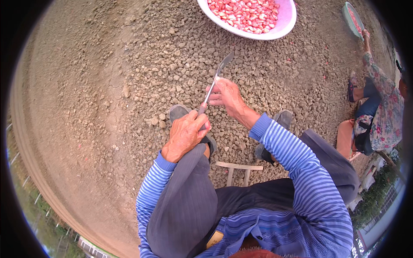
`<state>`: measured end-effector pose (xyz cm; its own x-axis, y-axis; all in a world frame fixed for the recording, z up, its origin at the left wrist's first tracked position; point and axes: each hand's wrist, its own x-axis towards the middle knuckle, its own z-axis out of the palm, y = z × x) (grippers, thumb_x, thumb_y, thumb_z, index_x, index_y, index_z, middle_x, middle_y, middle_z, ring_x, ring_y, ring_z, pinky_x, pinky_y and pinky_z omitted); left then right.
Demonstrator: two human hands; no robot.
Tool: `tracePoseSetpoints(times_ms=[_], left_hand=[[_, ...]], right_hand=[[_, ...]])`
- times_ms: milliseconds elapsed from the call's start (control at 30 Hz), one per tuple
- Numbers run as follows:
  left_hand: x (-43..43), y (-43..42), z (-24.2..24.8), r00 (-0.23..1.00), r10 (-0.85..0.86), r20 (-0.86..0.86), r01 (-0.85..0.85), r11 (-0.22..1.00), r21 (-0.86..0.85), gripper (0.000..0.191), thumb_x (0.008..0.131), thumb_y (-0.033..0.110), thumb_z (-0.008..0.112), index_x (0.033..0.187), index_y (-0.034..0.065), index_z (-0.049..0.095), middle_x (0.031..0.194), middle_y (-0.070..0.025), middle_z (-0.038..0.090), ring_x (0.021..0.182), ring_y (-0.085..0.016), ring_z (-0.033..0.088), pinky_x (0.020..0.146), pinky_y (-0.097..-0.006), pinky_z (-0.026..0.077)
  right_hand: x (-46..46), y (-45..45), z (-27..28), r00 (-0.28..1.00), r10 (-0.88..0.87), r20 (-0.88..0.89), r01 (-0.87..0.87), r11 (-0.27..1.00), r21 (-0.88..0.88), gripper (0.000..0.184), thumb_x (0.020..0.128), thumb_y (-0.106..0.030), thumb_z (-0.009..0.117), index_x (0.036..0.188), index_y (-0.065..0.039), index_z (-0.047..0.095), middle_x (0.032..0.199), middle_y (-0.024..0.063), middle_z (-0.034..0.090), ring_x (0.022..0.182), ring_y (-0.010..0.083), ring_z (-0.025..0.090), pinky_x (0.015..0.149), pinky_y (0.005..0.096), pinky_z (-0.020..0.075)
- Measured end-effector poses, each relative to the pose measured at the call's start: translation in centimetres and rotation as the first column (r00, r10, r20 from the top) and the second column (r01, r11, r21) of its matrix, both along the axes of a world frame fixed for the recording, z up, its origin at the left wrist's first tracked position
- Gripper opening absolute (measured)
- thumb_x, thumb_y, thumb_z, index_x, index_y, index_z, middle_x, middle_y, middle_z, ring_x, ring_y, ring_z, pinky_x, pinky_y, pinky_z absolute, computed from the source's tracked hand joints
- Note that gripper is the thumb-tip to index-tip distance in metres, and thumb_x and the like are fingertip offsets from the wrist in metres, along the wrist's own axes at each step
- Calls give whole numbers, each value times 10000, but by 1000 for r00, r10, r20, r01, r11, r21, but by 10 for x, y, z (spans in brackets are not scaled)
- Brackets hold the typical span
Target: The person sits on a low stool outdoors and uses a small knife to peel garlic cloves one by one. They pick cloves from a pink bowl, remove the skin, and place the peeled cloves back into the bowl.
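Observation:
My left hand grips the brown handle of a narrow hand trowel, close above my knee. The tool has a thin metal shaft and a slightly curved, dark blade, which points away from me towards a basin. My right hand is at the shaft just below the blade, the thumb against the metal and the other fingers loosely bent around it. Beyond the blade tip, a pale basin holds many pink-coated cloves, which look like garlic. Cloddy, dry soil lies beneath both hands.
My shoes rest on the soil, with a low wooden stool between my legs. At the right another person sits low, one hand on a green basin of pink pieces. A few pink bits dot the ground.

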<state>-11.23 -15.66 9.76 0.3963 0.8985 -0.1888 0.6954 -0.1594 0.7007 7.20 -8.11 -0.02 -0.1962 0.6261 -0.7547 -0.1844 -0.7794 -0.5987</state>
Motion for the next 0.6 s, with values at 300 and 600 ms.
tracePoseSetpoints(times_ms=[300, 600], left_hand=[[27, -5, -22, 970, -159, -185, 175, 982, 69, 317, 806, 112, 769, 1080, 131, 611, 869, -83, 560, 802, -306, 667, 669, -448, 545], [23, -18, -3, 883, -372, -286, 405, 912, 63, 427, 797, 97, 701, 1213, 57, 610, 785, -73, 607, 784, -268, 686, 665, -391, 531]], right_hand=[[-34, -2, -25, 952, -291, 99, 300, 949, -95, 231, 1087, -287, 472, 1117, -84, 577, 705, 1, 538, 498, 121, 492, 391, 308, 373], [-15, -38, -37, 853, -490, -179, 474, 872, -125, 329, 1119, -302, 450, 1320, -56, 533, 692, -44, 441, 511, 71, 397, 437, 266, 334]])
